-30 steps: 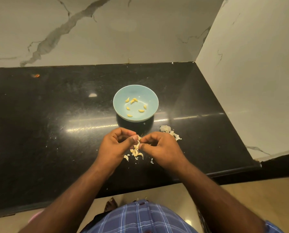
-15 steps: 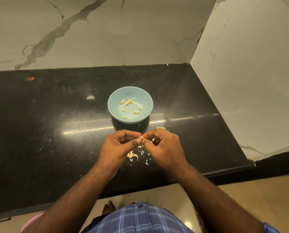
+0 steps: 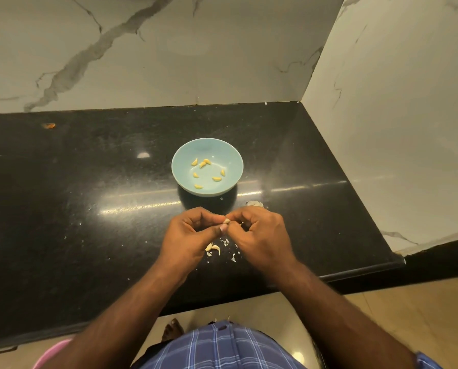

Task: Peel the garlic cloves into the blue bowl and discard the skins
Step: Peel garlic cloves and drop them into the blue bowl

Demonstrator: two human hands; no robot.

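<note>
A light blue bowl (image 3: 185,155) sits mid-counter with several peeled yellow garlic cloves (image 3: 201,164) inside. Just in front of it, my left hand (image 3: 186,239) and my right hand (image 3: 259,235) meet fingertip to fingertip and together pinch one small garlic clove (image 3: 226,221). A few unpeeled cloves (image 3: 214,248) and bits of skin (image 3: 232,258) lie on the counter under my hands. A pile of pale skins (image 3: 254,203) peeks out behind my right hand, mostly hidden.
The black stone counter (image 3: 89,209) ends at a marble wall behind and a marble side wall (image 3: 395,129) on the right. Its front edge runs just below my wrists. A pink rim (image 3: 52,354) shows at floor level, lower left.
The camera view shifted slightly. My hands stayed together on the clove, lifting it a little toward the bowl; the skin pile is more hidden by my right hand.
</note>
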